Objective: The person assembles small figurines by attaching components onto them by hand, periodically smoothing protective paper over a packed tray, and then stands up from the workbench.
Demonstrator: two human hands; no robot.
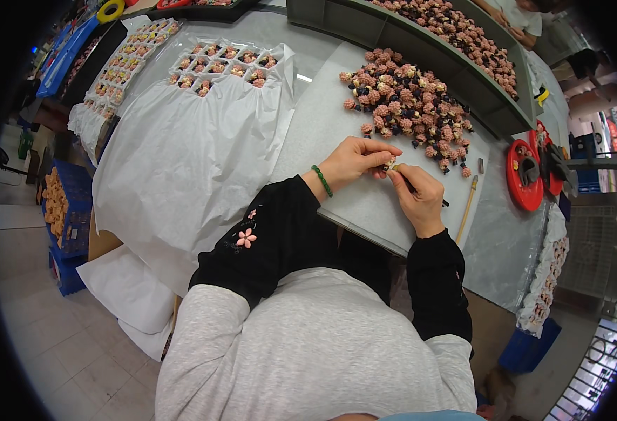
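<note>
Over the white board [322, 105] on the grey counter [501, 245], pinches one small cream-tinged ornament [391, 163] in nearly closed fingertip grips of left hand [354, 160] and right hand [421, 196], forward-left of the latter, short of the pink-and-dark ornament heap [414, 102], with long axis too hidden to tell.

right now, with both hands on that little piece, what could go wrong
The small piece, pinched between the fingertips of the left hand and right hand, might slip and become hard to pick out among the loose pieces heaped just beyond. The thin wooden stick lies beside the right hand, so a sideways swing could knock it.
</note>
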